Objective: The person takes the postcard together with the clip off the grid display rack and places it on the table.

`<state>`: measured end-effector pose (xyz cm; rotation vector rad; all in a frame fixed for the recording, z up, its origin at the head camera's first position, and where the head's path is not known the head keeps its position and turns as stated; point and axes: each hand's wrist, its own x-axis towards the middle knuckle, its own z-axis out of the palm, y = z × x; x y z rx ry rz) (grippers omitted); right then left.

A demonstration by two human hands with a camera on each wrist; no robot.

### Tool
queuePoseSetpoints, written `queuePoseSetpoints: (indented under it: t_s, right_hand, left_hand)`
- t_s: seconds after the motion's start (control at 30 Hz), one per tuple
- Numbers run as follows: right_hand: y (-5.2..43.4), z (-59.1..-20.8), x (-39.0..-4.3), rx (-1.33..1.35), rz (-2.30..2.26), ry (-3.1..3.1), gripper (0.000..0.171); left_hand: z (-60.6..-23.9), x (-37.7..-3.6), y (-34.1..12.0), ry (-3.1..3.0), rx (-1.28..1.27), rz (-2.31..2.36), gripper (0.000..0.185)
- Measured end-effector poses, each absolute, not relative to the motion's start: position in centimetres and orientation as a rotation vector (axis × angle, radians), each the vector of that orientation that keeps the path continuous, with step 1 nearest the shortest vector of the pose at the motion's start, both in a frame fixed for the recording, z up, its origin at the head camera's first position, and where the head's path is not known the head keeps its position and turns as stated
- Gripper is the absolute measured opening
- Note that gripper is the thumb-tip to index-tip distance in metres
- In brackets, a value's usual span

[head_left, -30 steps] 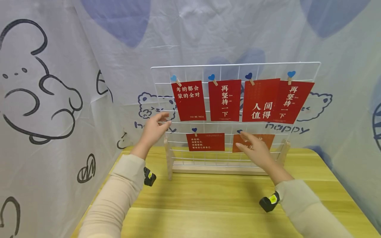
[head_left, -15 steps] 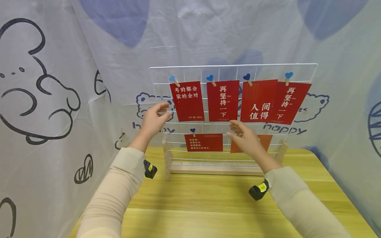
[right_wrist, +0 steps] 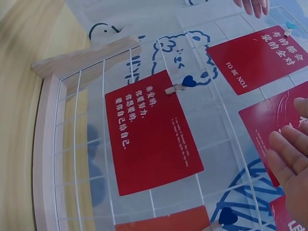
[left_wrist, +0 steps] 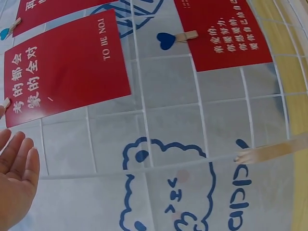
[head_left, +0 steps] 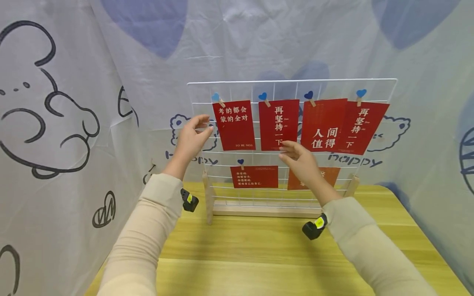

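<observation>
In the head view my left hand is raised at the left edge of the white wire grid rack. Its fingers are loosely bent and hold nothing, beside the red card reading "TO BE NO.1". Fingers relaxed and holding nothing, my right hand hangs before the lower part of the second red card. It partly covers the orange card in the lower row. A small wooden clip with a light blue heart holds the leftmost card. Whether either hand touches a card or wire cannot be told.
Two more red cards overlap at the upper right. Below hangs a horizontal red card with a dark blue heart clip. The rack's wooden base stands on a yellow wooden table before a patterned cloth.
My right hand has moved left and up, from the orange card to the second red card's lower part. My left hand has risen slightly along the rack's left edge. The cards hang as before.
</observation>
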<state>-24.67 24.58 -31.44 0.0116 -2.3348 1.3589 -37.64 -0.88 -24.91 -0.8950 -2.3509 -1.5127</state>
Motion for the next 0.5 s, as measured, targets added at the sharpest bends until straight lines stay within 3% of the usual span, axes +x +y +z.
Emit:
queuePoseSetpoints:
  t_s: [0.5]
  right_hand:
    - [22.8, -30.0, -26.8, 0.04, 1.37, -2.311, 0.043]
  left_hand:
    - [-21.8, -37.9, -0.1, -2.302, -0.901, -1.478, 0.044]
